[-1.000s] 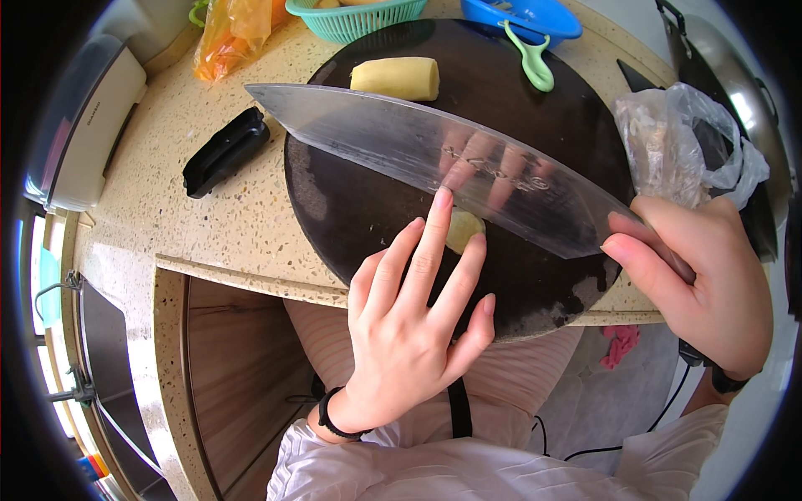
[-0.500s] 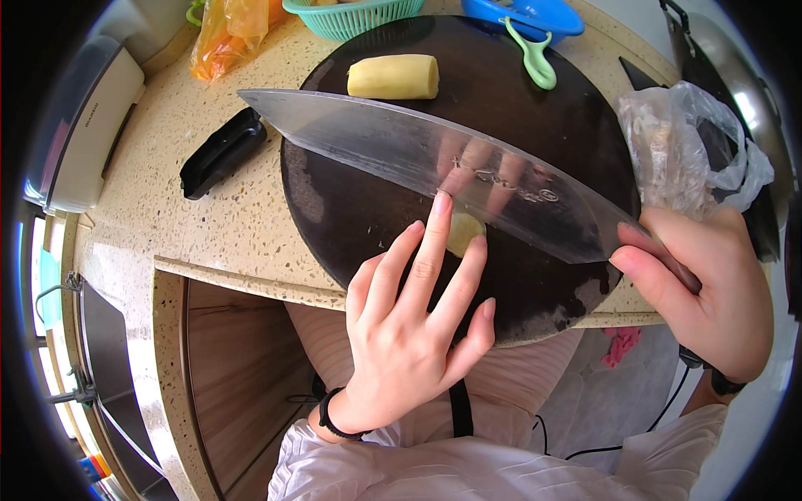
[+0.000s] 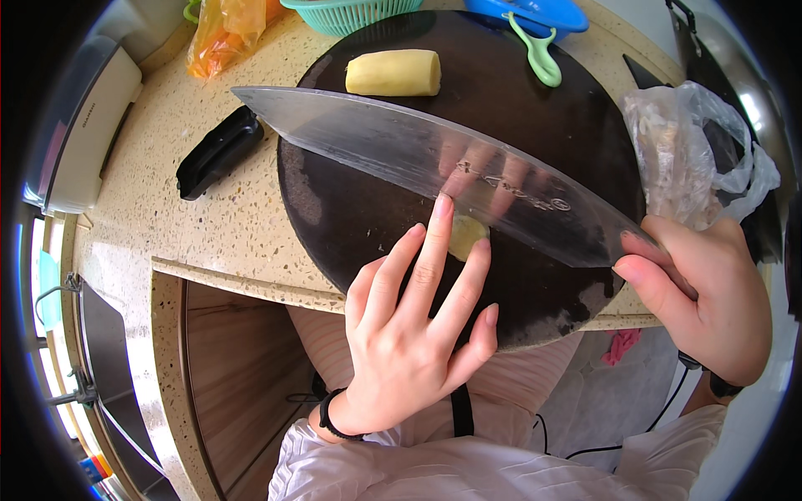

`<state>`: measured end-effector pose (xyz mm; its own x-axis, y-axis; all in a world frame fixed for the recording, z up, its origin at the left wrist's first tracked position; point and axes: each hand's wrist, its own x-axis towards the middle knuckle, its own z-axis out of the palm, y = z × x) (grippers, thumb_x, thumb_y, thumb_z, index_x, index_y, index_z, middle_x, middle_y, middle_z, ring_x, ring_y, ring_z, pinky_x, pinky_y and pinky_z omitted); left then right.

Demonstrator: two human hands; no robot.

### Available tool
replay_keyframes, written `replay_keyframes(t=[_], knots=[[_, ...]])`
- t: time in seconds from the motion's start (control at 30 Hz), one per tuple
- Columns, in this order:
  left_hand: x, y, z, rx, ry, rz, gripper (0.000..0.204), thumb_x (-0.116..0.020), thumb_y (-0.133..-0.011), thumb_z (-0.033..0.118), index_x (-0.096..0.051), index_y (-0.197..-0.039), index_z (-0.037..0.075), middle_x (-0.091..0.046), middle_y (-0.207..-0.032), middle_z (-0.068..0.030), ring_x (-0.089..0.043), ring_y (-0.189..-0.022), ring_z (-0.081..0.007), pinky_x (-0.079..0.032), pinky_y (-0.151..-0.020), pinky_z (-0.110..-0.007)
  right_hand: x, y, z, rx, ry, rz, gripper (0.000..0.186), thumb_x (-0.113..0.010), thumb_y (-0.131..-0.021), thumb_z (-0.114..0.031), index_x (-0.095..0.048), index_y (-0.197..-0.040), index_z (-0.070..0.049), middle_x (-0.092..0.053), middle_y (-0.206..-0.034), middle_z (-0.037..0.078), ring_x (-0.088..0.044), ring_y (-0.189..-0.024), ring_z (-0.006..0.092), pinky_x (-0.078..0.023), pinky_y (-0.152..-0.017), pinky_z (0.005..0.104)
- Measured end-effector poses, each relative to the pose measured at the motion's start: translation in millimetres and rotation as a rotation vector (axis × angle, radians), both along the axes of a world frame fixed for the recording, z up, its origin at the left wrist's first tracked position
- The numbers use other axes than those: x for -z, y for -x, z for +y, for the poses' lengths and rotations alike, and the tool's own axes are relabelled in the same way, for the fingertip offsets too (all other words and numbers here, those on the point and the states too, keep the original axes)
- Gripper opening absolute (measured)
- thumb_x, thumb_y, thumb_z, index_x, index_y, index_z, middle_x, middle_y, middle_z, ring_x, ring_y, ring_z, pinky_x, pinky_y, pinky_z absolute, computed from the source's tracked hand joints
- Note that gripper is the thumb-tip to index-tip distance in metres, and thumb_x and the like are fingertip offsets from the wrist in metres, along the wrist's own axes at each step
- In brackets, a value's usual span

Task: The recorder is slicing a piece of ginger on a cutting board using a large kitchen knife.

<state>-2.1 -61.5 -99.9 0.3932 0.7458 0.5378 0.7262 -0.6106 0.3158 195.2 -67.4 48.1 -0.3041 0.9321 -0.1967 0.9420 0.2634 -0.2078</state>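
My right hand (image 3: pixel 714 292) grips the handle end of a large, wide-bladed kitchen knife (image 3: pixel 359 138). Its long blade slants across a round dark cutting board (image 3: pixel 576 142), tip toward the far left. Fingers spread, my left hand (image 3: pixel 409 334) is over the near part of the board. One fingertip meets or nearly meets the blade's lower edge; I cannot tell which. Beside the fingers lies a pale yellow round piece (image 3: pixel 469 237), partly covered by them. The blade mirrors my fingers. Beyond it, a peeled yellow cylindrical vegetable piece (image 3: pixel 393 73) rests on its side.
A green peeler (image 3: pixel 541 60) leans from a blue basin (image 3: pixel 535 15) onto the board. Behind stands a teal basket (image 3: pixel 351 15); an orange bag (image 3: pixel 225 37) is far left. A black holder (image 3: pixel 219 154) lies left of the board, a clear plastic bag (image 3: pixel 677 150) right.
The view has shifted slightly. Both hands and the knife keep nearly the same pose, with the left thumb a little farther right.
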Motion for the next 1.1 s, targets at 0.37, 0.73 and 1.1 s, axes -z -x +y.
replay_keyframes(t=[0.37, 0.73, 1.1], knots=[[-2, 0, 0, -0.003, 0.013, 0.015, 0.037, -0.059, -0.077, 0.032, -0.067, -0.109, 0.014, -0.054, -0.131, -0.0174, -0.055, -0.105, -0.0253, -0.041, -0.085, -0.033, -2, -4, 5, 0.112, 0.197, -0.015, 0.032, -0.066, -0.085, -0.008, -0.054, -0.107, 0.013, -0.063, -0.091, 0.018, -0.068, -0.092, 0.0243, -0.055, -0.072, 0.0271], [0, 0, -1, 0.005, -0.001, 0.01, 0.04, -0.06, -0.078, 0.029, -0.065, -0.113, 0.01, -0.05, -0.131, -0.0249, -0.055, -0.106, -0.0275, -0.04, -0.086, -0.034, 10, 6, 0, 0.015, 0.032, -0.073, 0.025, -0.068, -0.082, -0.013, -0.061, -0.098, 0.005, -0.064, -0.064, 0.01, -0.06, -0.056, 0.0218, -0.042, -0.049, 0.0286], [2, 0, -2, 0.009, -0.02, 0.006, 0.039, -0.062, -0.079, 0.027, -0.065, -0.114, 0.009, -0.047, -0.134, -0.0261, -0.054, -0.109, -0.0286, -0.039, -0.089, -0.036, 17, 10, 6, 0.219, -0.142, 0.233, 0.027, -0.064, -0.088, -0.016, -0.059, -0.1, 0.008, -0.067, -0.076, 0.014, -0.065, -0.066, 0.0121, -0.047, -0.059, 0.0218]])
